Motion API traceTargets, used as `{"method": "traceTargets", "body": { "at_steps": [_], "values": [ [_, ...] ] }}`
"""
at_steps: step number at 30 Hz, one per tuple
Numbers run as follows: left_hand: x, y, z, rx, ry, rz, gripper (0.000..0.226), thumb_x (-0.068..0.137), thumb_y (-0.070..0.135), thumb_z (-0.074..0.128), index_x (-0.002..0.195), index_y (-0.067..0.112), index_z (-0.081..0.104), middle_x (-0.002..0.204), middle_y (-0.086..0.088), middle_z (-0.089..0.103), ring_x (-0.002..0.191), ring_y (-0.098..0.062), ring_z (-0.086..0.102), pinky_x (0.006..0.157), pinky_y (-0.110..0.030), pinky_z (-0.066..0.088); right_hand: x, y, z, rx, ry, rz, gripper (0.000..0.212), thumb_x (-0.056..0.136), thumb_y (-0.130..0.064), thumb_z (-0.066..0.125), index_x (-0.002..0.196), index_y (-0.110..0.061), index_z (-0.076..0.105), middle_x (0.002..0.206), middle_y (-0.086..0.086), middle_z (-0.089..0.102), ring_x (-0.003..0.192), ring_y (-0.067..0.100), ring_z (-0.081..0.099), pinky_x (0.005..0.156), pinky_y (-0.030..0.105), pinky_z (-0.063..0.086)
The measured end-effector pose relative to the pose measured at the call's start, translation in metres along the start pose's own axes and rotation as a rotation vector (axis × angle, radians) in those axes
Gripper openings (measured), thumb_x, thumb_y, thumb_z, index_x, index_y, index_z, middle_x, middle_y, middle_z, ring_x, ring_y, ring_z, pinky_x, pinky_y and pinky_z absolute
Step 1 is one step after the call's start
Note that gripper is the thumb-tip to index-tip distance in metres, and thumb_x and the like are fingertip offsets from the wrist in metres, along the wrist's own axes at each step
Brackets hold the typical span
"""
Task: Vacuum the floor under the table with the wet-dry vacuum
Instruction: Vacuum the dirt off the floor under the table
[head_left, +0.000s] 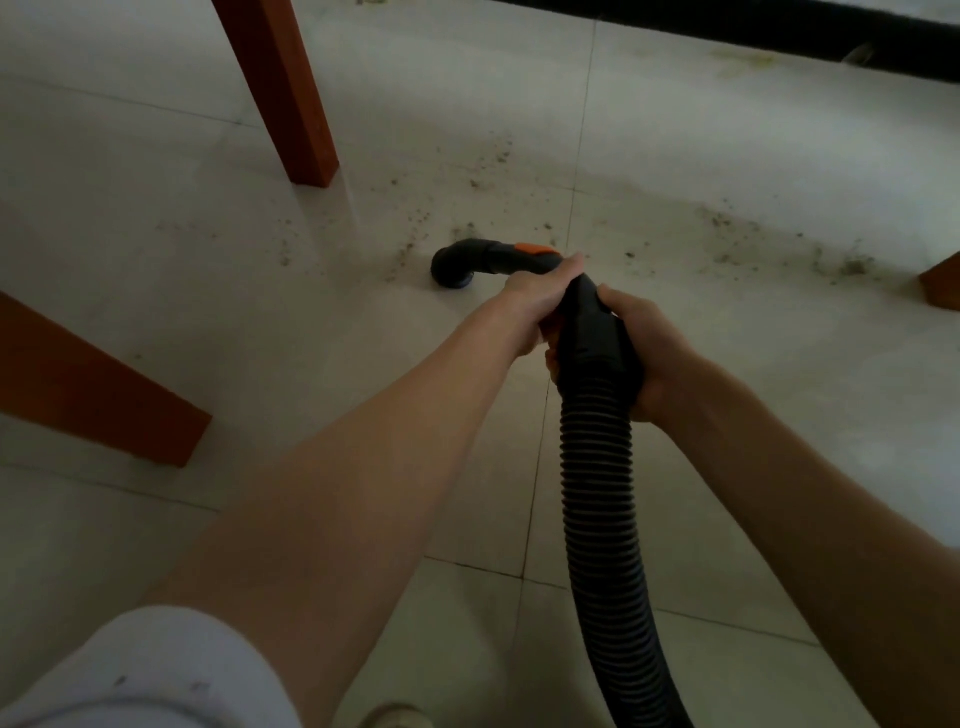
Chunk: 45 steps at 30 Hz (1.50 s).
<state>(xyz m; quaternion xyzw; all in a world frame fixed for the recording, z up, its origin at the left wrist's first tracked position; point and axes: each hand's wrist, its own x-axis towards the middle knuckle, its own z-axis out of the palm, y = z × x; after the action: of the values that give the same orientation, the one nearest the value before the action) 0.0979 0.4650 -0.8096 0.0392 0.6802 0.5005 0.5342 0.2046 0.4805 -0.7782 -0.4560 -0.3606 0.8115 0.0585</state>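
**Nozzle sits left of the dirt it has to reach**

The nozzle (453, 267) rests mouth-down on the floor (156, 270), at the end of a short black wand with an orange tab (532, 248). The wand's long axis runs roughly sideways across the view, from the nozzle rightward to the hands, where it bends into the ribbed hose (597, 467) that trails back toward the person.

Both hands grip the tool. The left hand (535, 306) wraps the wand just behind the orange tab and is the nearer one to the nozzle. The right hand (641, 345) closes round the smooth cuff where the hose begins, just behind the left.

A few specks of dirt lie close beyond the nozzle. The thickest patch of dirt (737, 244) lies well to the right of the nozzle, past the hands, toward the table leg (943, 283) at the right edge. As I judge it, the coming sweep must carry the nozzle rightward, swinging the wand round, with the left hand steering.
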Motion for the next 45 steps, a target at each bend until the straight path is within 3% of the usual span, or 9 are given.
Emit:
{"method": "traceTargets", "body": {
  "at_steps": [4,9,22,26,30,40,45],
  "values": [
    [-0.009,-0.002,0.001,0.025,0.012,-0.011,0.062,0.088,0.046,0.058,0.133,0.007,0.041,0.107,-0.010,0.060,0.095,-0.024,0.061,0.076,-0.031,0.048,-0.003,0.006,0.002,-0.008,-0.004,-0.005,0.038,0.099,-0.036,0.038,0.100,-0.001,0.055,0.067,0.011,0.058,0.056,0.020,0.056,0.044,0.022,0.051],
    [-0.011,-0.004,-0.011,0.034,0.069,-0.010,0.063,0.087,0.049,0.058,0.131,0.005,0.045,0.121,-0.013,0.060,0.106,-0.029,0.061,0.094,-0.038,0.049,0.001,0.011,0.014,-0.007,-0.009,0.031,0.041,0.099,-0.038,0.038,0.106,-0.002,0.055,0.072,0.012,0.060,0.056,0.021,0.057,0.044,0.023,0.051],
    [-0.033,-0.011,-0.019,0.076,0.140,-0.022,0.069,0.087,0.053,0.056,0.135,0.006,0.043,0.128,-0.014,0.056,0.112,-0.031,0.058,0.098,-0.041,0.047,-0.002,0.025,0.019,0.028,-0.069,0.045,0.037,0.098,-0.037,0.042,0.094,-0.004,0.059,0.066,0.010,0.063,0.055,0.019,0.059,0.052,0.026,0.052],
    [-0.025,-0.012,-0.027,0.074,0.171,-0.003,0.066,0.087,0.053,0.057,0.130,0.004,0.045,0.120,-0.012,0.059,0.108,-0.029,0.059,0.096,-0.038,0.048,0.004,0.027,0.023,-0.020,-0.110,0.046,0.037,0.098,-0.037,0.040,0.100,-0.004,0.059,0.065,0.010,0.063,0.054,0.020,0.059,0.050,0.025,0.053],
    [-0.020,-0.006,-0.038,0.046,0.162,0.017,0.060,0.089,0.047,0.057,0.126,0.002,0.046,0.101,-0.010,0.060,0.097,-0.024,0.061,0.084,-0.031,0.051,0.015,0.020,0.023,-0.068,-0.169,0.049,0.038,0.100,-0.036,0.038,0.107,-0.003,0.055,0.066,0.012,0.061,0.049,0.021,0.060,0.045,0.025,0.052],
    [-0.020,-0.002,-0.054,-0.008,0.217,-0.010,0.065,0.088,0.050,0.056,0.133,0.005,0.044,0.126,-0.012,0.057,0.109,-0.028,0.059,0.093,-0.036,0.049,0.023,0.019,0.043,-0.131,-0.179,0.067,0.040,0.099,-0.038,0.039,0.103,-0.002,0.056,0.072,0.011,0.060,0.054,0.021,0.059,0.046,0.024,0.052],
    [-0.025,-0.003,-0.079,-0.022,0.261,-0.013,0.061,0.090,0.047,0.056,0.133,0.005,0.043,0.127,-0.013,0.055,0.109,-0.028,0.058,0.086,-0.033,0.049,0.028,0.028,0.064,-0.140,-0.229,0.057,0.036,0.099,-0.035,0.040,0.104,-0.003,0.056,0.071,0.011,0.059,0.058,0.022,0.057,0.047,0.025,0.052]
  ]
}}
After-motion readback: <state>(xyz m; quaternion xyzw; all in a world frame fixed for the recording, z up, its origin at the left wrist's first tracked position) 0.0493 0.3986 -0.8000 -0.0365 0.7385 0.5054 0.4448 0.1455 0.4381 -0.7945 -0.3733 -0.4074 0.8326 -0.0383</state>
